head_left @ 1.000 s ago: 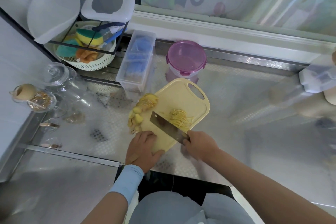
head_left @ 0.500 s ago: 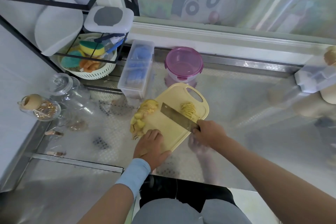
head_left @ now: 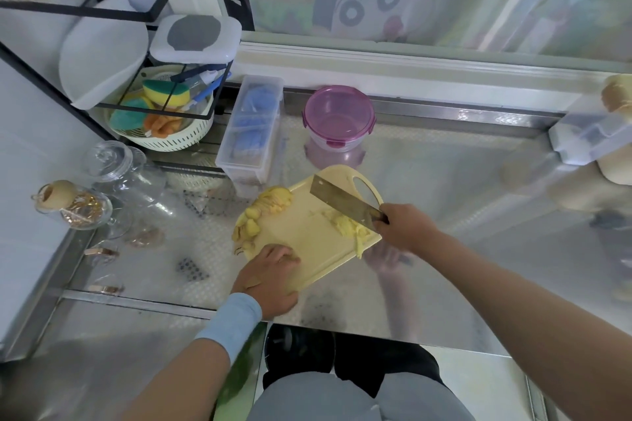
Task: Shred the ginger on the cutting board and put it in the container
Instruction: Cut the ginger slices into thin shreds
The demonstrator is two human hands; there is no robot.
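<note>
A pale yellow cutting board [head_left: 307, 246] lies on the steel counter. Ginger slices and chunks [head_left: 266, 212] are piled at its left edge. A heap of shredded ginger [head_left: 345, 225] lies by its right edge, partly spilling over. My right hand [head_left: 407, 229] grips the handle of a cleaver [head_left: 342, 198], whose blade lies over the board's far part, just behind the shreds. My left hand [head_left: 270, 273] rests on the board's near corner with curled fingers. A purple-rimmed round container [head_left: 338, 120] stands open behind the board.
A clear lidded box [head_left: 251, 130] stands left of the container. A black wire rack with a white basket of sponges [head_left: 164, 120] fills the back left. Glass jars [head_left: 116, 178] stand at the left. A white appliance [head_left: 595, 133] sits at the right edge.
The cleaver has swung from the board's middle toward the far right, and the shredded ginger has been pushed to the board's right edge. My left hand stays at the near corner.
</note>
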